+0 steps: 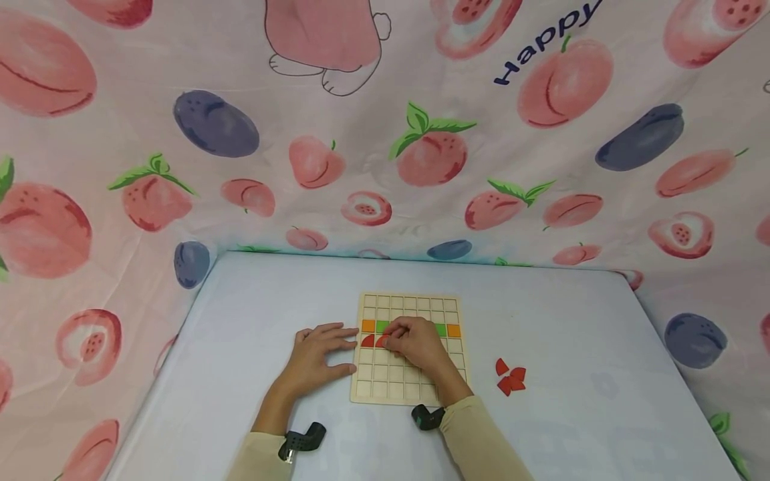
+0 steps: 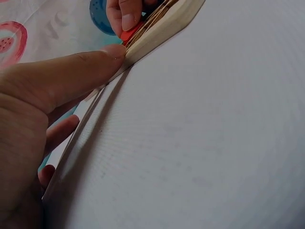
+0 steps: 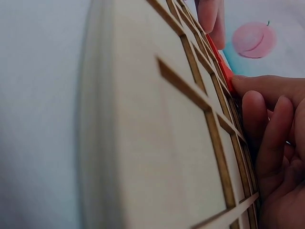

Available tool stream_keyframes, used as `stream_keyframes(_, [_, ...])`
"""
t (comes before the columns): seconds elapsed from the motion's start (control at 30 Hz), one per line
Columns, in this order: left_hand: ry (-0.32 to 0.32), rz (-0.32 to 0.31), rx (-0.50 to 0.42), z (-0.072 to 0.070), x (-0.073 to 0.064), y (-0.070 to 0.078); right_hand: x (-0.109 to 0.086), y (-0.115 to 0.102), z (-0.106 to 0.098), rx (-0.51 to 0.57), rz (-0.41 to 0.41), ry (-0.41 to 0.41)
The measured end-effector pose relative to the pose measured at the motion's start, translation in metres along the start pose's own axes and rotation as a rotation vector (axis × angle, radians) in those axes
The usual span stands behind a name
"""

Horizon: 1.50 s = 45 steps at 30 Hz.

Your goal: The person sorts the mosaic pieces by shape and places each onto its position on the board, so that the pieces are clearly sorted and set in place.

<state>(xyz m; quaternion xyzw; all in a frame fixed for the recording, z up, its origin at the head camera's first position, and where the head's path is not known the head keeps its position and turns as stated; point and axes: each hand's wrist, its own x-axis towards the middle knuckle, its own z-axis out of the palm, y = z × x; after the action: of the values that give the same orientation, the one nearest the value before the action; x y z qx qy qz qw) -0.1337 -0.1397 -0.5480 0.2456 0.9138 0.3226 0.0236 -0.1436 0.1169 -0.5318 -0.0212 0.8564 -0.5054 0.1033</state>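
A light wooden grid board point(image 1: 397, 377) lies on the white table. In one row, a red rounded-edge piece point(image 1: 368, 341) fills the leftmost cell, and a second red piece point(image 1: 380, 341) sits in the cell beside it. My right hand point(image 1: 418, 342) reaches over the board and pinches that second piece, thumb and fingertips low over the grid. Stretched out along the board's left edge, my left hand point(image 1: 319, 357) has its thumb tip point(image 2: 114, 51) at the rim. Above the red pieces, orange squares point(image 1: 368, 325) and green squares point(image 1: 441, 330) form another row, partly hidden by my right hand.
Several loose red pieces point(image 1: 517, 374) lie on the table point(image 1: 577, 414) to the right of the board. A fruit-patterned cloth point(image 1: 367, 140) hangs behind and at both sides. Black cameras point(image 1: 305, 437) sit on both wrists.
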Motion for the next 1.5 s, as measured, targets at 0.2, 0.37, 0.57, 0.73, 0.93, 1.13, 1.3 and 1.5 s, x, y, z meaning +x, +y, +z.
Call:
stream_keyframes(0.2, [-0.006, -0.010, 0.011, 0.000, 0.000, -0.001, 0.001, -0.001, 0.001, 0.005, 0.020, 0.001])
stream_keyframes(0.37, [-0.009, -0.013, 0.002, 0.000, -0.001, -0.001, 0.001, 0.000, 0.002, 0.003, 0.004, 0.007])
stream_keyframes(0.57, [-0.003, -0.013, -0.002, -0.001, -0.001, -0.001, 0.002, 0.000, 0.002, -0.003, -0.007, 0.012])
stream_keyframes(0.73, [-0.007, -0.016, -0.007, -0.001, -0.001, -0.001, 0.002, 0.001, 0.001, 0.005, 0.021, 0.009])
stream_keyframes(0.93, [-0.001, -0.011, -0.014, -0.001, -0.001, 0.000, 0.001, 0.000, 0.000, 0.007, 0.041, 0.015])
stream_keyframes(1.13, [0.001, -0.015, -0.012, -0.001, -0.001, 0.000, 0.000, 0.000, -0.001, 0.025, 0.072, 0.015])
stream_keyframes(1.3, [-0.005, -0.015, -0.016, 0.000, 0.000, 0.001, -0.002, 0.000, -0.004, 0.056, 0.081, 0.009])
stream_keyframes(1.5, [-0.001, -0.017, -0.008, -0.001, -0.001, 0.002, -0.008, -0.002, -0.018, 0.121, 0.068, 0.006])
